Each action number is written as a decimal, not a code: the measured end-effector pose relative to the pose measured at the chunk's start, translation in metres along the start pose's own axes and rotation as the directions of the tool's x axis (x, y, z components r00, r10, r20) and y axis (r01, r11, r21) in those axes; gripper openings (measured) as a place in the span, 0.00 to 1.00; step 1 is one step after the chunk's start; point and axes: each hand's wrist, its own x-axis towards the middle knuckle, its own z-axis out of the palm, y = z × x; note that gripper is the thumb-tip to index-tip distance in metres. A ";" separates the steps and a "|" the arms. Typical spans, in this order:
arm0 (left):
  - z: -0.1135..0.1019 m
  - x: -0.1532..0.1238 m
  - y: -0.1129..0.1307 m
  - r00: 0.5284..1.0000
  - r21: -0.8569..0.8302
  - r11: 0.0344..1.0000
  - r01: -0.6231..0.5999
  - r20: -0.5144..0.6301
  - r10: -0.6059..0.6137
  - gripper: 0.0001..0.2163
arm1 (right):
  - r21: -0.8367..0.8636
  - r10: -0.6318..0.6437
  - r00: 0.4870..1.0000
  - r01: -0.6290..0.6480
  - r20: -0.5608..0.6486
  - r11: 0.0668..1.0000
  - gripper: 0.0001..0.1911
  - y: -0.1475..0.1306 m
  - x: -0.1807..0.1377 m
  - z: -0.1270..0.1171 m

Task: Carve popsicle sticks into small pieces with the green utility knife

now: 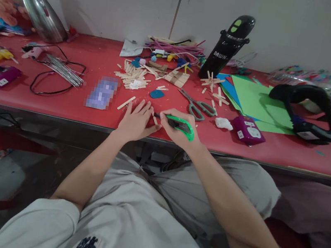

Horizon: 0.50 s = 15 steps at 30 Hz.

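My right hand (pixel 175 126) is closed around a green and black utility knife (pixel 184 126), its blade end pointing left toward my other hand. Flat on the red tabletop lies my left hand (pixel 136 120), fingers spread. A short piece of craft stick (pixel 154 119) shows between the two hands, close to the knife's tip; my left fingers and thumb partly surround it. Just left of my left fingertips rests a longer craft stick (pixel 126 102). Beyond the hands are a dark blue lump (pixel 157 93) and a pair of grey-green scissors (pixel 198 106).
A pile of craft sticks (pixel 132 73) lies farther back. On the right stand a black bottle (pixel 224 49), green paper sheets (pixel 260 101), a purple box (pixel 248 131) and a black headband device (pixel 309 115). Metal rods (pixel 64 69) and a steel jug (pixel 38 5) are left.
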 end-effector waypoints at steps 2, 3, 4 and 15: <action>0.000 0.000 0.000 1.000 0.004 1.000 0.000 0.001 0.000 0.32 | -0.008 0.003 1.000 -0.003 -0.006 1.000 0.11 0.000 0.000 0.001; 0.000 0.000 0.000 1.000 0.005 1.000 0.001 0.002 -0.001 0.32 | -0.012 0.006 1.000 -0.006 -0.011 1.000 0.11 0.000 0.000 0.001; 0.000 0.000 0.000 1.000 0.006 1.000 0.001 0.004 -0.001 0.32 | -0.014 0.008 1.000 -0.008 -0.016 1.000 0.11 0.000 0.000 0.001; -0.002 0.000 0.001 1.000 -0.016 1.000 0.008 0.013 -0.008 0.32 | -0.098 -0.041 0.998 0.044 0.038 0.994 0.10 -0.002 0.004 -0.006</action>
